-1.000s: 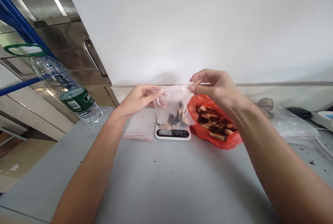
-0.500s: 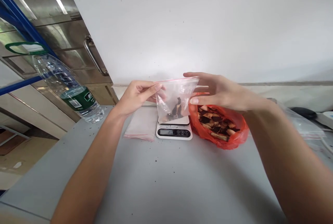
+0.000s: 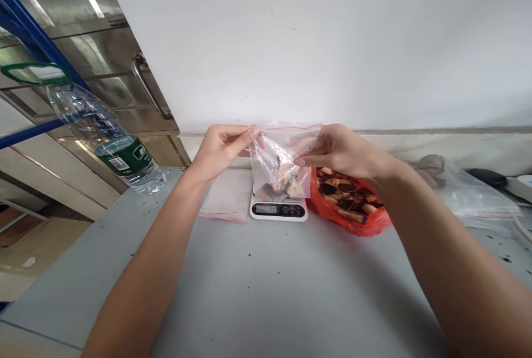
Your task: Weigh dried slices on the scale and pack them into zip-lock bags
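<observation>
Both hands hold a small clear zip bag (image 3: 282,161) with dark and tan dried pieces in its bottom, just above a white digital scale (image 3: 279,209). My left hand (image 3: 222,150) pinches the bag's upper left corner. My right hand (image 3: 338,150) grips the bag's right side, thumb in front. The bag's red-lined top is up. An open orange plastic bag (image 3: 353,203) of the same dried pieces lies right of the scale, under my right wrist.
A stack of empty zip bags (image 3: 224,197) lies left of the scale. A water bottle (image 3: 108,142) stands at the grey table's left edge. More clear bags (image 3: 465,192) and a dark object lie at the right. A white wall stands behind; steel cabinets at left.
My right hand had left the bag's top and opened beside it, then closed on the bag's right side. The bag dropped slightly toward the scale.
</observation>
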